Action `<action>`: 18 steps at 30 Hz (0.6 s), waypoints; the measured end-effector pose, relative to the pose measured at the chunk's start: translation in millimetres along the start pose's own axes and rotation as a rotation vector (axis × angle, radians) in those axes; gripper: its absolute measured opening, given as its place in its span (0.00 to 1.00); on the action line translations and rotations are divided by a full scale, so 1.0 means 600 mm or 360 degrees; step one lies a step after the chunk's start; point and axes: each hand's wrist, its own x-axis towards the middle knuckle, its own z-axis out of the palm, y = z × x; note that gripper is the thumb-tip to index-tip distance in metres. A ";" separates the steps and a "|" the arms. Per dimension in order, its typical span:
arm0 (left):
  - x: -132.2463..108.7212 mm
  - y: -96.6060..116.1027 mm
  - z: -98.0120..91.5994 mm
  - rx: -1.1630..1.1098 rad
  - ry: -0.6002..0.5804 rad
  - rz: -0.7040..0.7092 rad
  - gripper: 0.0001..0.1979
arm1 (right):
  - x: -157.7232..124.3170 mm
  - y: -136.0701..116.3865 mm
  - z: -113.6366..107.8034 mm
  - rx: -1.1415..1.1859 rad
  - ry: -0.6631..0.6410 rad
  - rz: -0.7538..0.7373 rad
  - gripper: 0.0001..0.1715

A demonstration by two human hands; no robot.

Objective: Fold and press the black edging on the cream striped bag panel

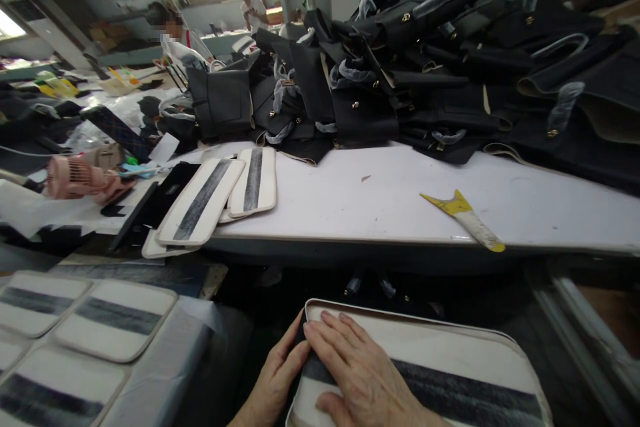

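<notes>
A white rounded panel (pixel 450 353) with a dark grey stripe down its middle lies close to me at the bottom of the view. My right hand (pixel 357 373) lies flat on its left end, fingers stretched out and together. My left hand (pixel 277 377) curls round the panel's left edge, thumb up along the rim. Similar striped panels (pixel 210 197) are stacked on the white table (pixel 380 203) ahead, and more panels (pixel 117 320) lie at the lower left.
A big heap of black bags (pixel 425 60) with gold fittings and wrapped handles fills the table's far side. A yellow-and-white scraper (pixel 465 217) lies near its front edge. A pink fan (pixel 75 177) sits at the left. Two people (pixel 175 37) work in the background.
</notes>
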 end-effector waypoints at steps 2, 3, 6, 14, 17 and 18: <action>-0.001 0.002 0.001 0.0018 -0.0016 0.0046 0.30 | 0.001 -0.009 -0.010 -0.0004 -0.0012 0.0029 0.51; -0.002 0.003 0.002 0.0021 -0.0013 0.0070 0.30 | 0.001 -0.014 -0.015 -0.0020 -0.0014 0.0044 0.52; -0.005 0.003 0.004 0.0028 0.0005 0.0131 0.31 | -0.002 -0.029 -0.029 -0.0014 0.0005 0.0079 0.51; 0.002 -0.003 -0.004 0.0547 -0.0116 0.0440 0.35 | -0.031 -0.037 -0.041 0.0778 0.0471 0.0258 0.39; 0.009 0.019 -0.010 0.1214 -0.0101 0.0861 0.35 | -0.027 -0.029 -0.040 0.1319 0.0835 0.0292 0.30; 0.012 0.032 -0.011 0.1502 -0.0128 0.1084 0.37 | -0.024 -0.027 -0.040 0.1502 0.0938 0.0322 0.27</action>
